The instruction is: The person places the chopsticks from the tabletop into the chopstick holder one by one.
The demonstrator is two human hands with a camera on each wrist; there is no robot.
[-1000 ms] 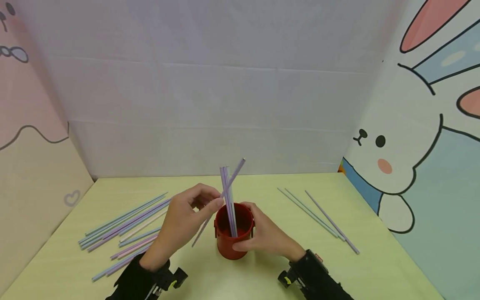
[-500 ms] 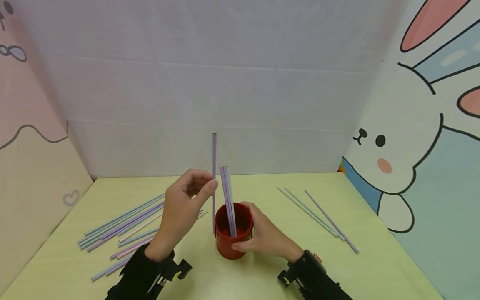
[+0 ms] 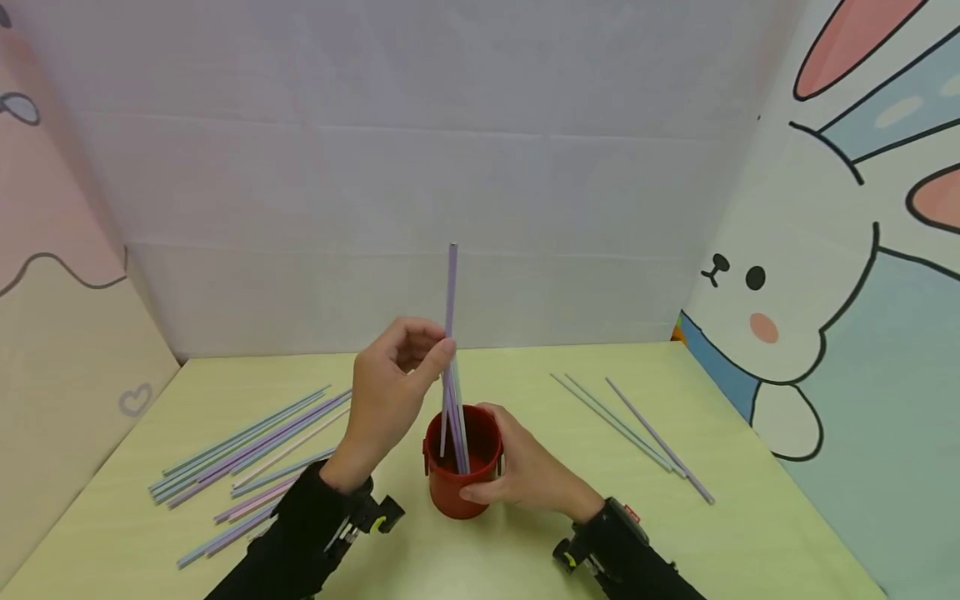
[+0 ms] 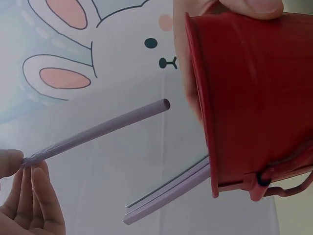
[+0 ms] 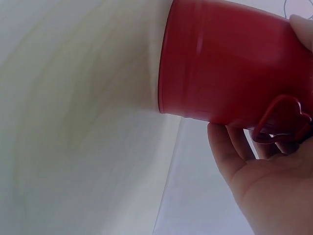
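Observation:
A purple straw (image 3: 452, 287) stands nearly upright, pinched between the thumb and fingers of my left hand (image 3: 393, 387). Its lower end (image 4: 164, 105) shows just outside the rim in the left wrist view, while in the head view it overlaps the mouth of a small red bucket (image 3: 453, 498). Several straws (image 4: 168, 191), purple and pale, lean inside that bucket and stick out above it. My right hand (image 3: 536, 467) grips the bucket's right side, thumb at the front and fingers round the back. In the right wrist view a heart-shaped handle (image 5: 281, 139) hangs beside the palm.
On the left of the pale yellow table (image 3: 405, 550) lie several blue, purple, pink and white straws (image 3: 247, 446). Two greenish straws (image 3: 611, 418) and a purple one (image 3: 660, 440) lie to the right. A white sheet (image 3: 390, 192) backs the table.
My left hand has raised the purple straw, turned it from slanted to nearly upright, then moved it right over the bucket. The right hand and bucket have stayed nearly still.

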